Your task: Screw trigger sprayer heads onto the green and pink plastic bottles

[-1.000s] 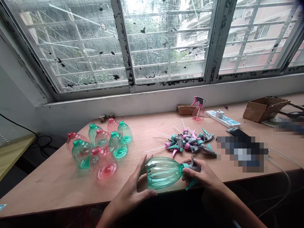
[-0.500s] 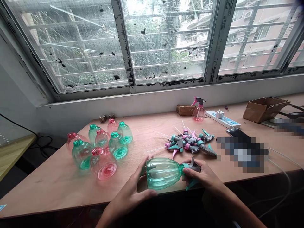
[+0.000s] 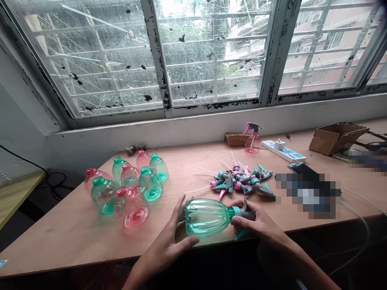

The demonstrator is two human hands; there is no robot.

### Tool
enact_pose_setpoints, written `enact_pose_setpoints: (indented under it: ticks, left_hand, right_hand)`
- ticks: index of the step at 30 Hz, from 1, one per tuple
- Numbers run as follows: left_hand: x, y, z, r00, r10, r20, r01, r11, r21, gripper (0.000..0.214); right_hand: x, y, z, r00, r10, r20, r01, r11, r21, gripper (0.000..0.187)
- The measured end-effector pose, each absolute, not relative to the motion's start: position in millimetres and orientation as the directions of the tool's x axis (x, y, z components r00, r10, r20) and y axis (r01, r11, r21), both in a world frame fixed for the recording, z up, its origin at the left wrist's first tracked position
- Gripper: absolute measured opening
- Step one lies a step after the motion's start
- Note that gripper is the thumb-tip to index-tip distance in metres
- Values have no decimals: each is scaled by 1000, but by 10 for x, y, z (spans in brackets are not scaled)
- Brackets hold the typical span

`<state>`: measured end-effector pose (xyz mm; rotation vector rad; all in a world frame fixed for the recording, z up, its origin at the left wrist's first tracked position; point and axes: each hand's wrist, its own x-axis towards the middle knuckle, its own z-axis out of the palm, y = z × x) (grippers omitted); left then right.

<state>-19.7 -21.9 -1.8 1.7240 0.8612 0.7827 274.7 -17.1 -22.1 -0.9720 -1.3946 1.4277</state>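
A clear green spray bottle [image 3: 207, 218] lies on its side in the air over the table's front edge, its base to the left. My right hand [image 3: 252, 219] grips it at the neck, around the grey and teal trigger sprayer [image 3: 247, 212]. My left hand [image 3: 173, 233] is spread at the base, thumb and fingers apart; whether it touches the bottle I cannot tell. Beyond the bottle lies a pile of loose trigger sprayers [image 3: 238, 179] in grey, pink and teal, with thin white tubes. To the left stand several open bottles, green [image 3: 150, 185] and pink [image 3: 132, 209].
At the back stands a pink spray bottle [image 3: 252, 141] with its sprayer on, beside a brown box [image 3: 236, 139]. A white power strip [image 3: 284, 151], a phone [image 3: 305, 171] and an open cardboard box [image 3: 335, 138] are on the right. The wooden table [image 3: 69, 233] runs below a barred window.
The green bottle and both hands have risen very slightly, and the bottle has turned a little about its length. My left thumb has shifted slightly up. The other objects stay in place.
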Motion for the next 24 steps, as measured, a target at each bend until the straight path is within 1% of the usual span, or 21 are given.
enact_pose_setpoints:
  ticks: [3, 6, 9, 13, 15, 19, 23, 24]
  left_hand:
    - [-188, -216, -15, 564, 817, 122, 188, -271, 944, 97]
    - [-181, -217, -16, 572, 809, 134, 205, -299, 932, 87]
    - [-183, -221, -33, 557, 818, 144, 188, -293, 937, 78]
    - [-197, -216, -57, 557, 821, 124, 165, -256, 953, 94]
    - [-202, -208, -58, 545, 829, 125, 135, -234, 963, 98]
    - [-193, -198, -49, 545, 830, 120, 156, -241, 958, 96]
    - [-174, -208, -58, 534, 833, 143, 166, -270, 949, 85]
    - [-173, -211, -60, 533, 833, 150, 167, -277, 946, 86]
  right_hand:
    - [2765, -173, -208, -286, 957, 45, -19, 42, -999, 44]
    - [2772, -164, -214, -275, 961, 38, 13, 43, -999, 45]
    - [2766, -158, -233, -278, 960, 24, 28, 33, -999, 45]
    - [2757, -165, -250, -285, 958, 17, 1, 19, -1000, 44]
    - [2756, -169, -251, -296, 955, 21, -20, 16, -1000, 43]
    - [2760, -170, -245, -308, 951, 34, -77, 11, -997, 40]
    - [2758, -162, -255, -320, 947, 32, -90, 3, -996, 41]
    - [2757, -160, -260, -320, 947, 33, -92, 3, -996, 41]
